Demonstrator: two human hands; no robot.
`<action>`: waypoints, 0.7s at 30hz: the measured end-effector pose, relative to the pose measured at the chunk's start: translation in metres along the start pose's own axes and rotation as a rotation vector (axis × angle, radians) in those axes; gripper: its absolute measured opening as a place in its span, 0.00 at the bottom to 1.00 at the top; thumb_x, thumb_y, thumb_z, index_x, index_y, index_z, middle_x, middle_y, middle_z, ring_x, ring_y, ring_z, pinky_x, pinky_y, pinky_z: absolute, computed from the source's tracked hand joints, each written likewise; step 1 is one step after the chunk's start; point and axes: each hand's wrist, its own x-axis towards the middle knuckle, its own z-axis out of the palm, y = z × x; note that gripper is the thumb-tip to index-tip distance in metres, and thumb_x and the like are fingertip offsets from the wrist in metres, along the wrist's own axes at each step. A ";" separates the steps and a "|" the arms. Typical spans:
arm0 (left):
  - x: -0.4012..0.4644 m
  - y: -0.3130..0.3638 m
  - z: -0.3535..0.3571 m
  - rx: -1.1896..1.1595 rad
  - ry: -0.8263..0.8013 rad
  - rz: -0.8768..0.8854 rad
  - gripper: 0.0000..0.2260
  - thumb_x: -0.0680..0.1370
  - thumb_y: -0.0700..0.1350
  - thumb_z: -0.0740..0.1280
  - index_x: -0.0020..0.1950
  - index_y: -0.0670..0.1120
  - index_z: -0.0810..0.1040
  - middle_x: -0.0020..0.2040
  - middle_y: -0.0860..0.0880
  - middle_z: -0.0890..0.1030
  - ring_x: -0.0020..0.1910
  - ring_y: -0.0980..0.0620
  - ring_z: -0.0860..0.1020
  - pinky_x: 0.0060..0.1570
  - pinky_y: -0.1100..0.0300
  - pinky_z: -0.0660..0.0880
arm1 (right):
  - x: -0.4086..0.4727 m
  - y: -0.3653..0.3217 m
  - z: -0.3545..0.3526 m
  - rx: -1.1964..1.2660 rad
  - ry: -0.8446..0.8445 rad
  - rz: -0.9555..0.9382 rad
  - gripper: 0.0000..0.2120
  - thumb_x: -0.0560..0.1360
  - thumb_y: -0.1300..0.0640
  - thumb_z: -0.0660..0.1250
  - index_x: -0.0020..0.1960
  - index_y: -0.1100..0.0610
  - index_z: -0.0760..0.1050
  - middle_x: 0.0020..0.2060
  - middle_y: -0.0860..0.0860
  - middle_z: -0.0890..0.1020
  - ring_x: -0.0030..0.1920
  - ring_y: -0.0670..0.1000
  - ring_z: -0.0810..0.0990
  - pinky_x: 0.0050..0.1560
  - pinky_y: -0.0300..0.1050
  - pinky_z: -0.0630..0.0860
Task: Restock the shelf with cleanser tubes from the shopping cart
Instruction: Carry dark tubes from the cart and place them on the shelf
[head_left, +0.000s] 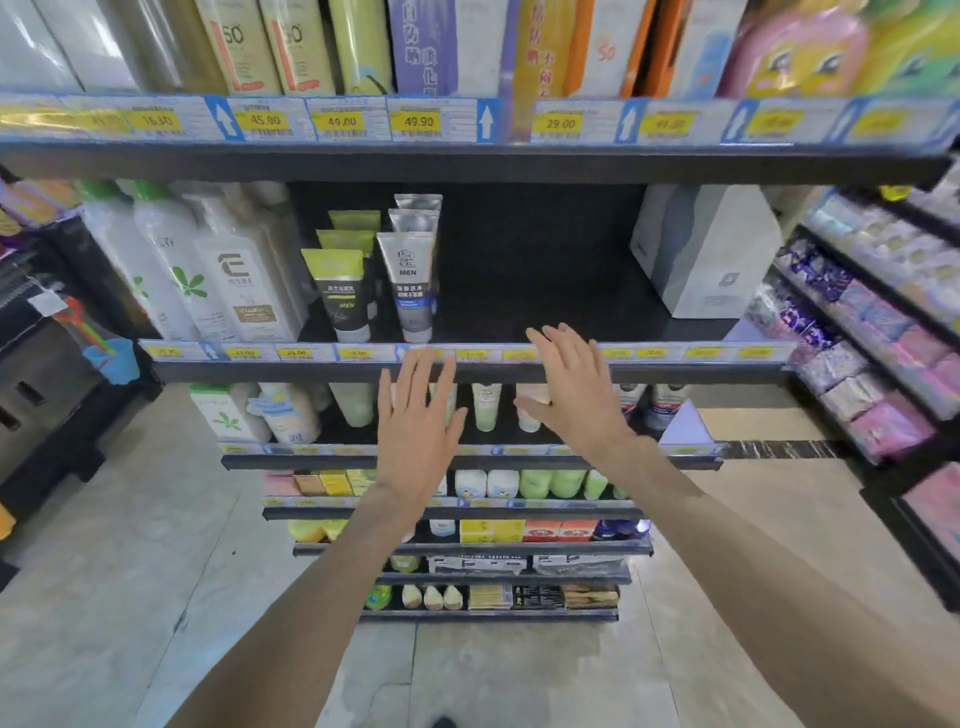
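Two bare hands, left hand (418, 423) and right hand (576, 387), hover flat-fingered, holding nothing, before the dark shelf (519, 306). Behind its price-tag rail (467, 355) stand smooth grey cleanser tubes (409, 283) beside green-black tubes (343, 293). Pale tiled floor (130, 545) lies below.

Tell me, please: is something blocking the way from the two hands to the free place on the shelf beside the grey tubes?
Nothing visible blocks it. The left hand and right hand are open and hold nothing, in front of the shelf edge. The bare shelf between the grey tubes and the white box lies open behind them.
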 end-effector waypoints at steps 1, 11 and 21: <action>-0.005 0.018 0.002 -0.008 -0.017 0.016 0.29 0.85 0.56 0.58 0.84 0.48 0.58 0.84 0.43 0.57 0.84 0.43 0.52 0.80 0.38 0.54 | -0.017 0.013 -0.003 -0.023 -0.008 0.016 0.41 0.77 0.41 0.71 0.82 0.52 0.56 0.80 0.54 0.60 0.82 0.57 0.53 0.80 0.61 0.50; -0.065 0.238 0.016 -0.119 -0.215 0.266 0.29 0.85 0.60 0.56 0.83 0.50 0.60 0.83 0.44 0.60 0.84 0.43 0.54 0.80 0.38 0.53 | -0.226 0.168 -0.042 -0.105 -0.100 0.303 0.44 0.75 0.35 0.70 0.81 0.51 0.56 0.80 0.54 0.61 0.81 0.60 0.56 0.78 0.62 0.57; -0.101 0.474 0.053 -0.395 -0.325 0.704 0.28 0.84 0.58 0.63 0.81 0.49 0.64 0.82 0.42 0.63 0.82 0.41 0.59 0.79 0.37 0.56 | -0.417 0.309 -0.103 -0.165 -0.168 0.754 0.45 0.74 0.35 0.70 0.82 0.51 0.54 0.79 0.54 0.60 0.80 0.61 0.55 0.77 0.62 0.56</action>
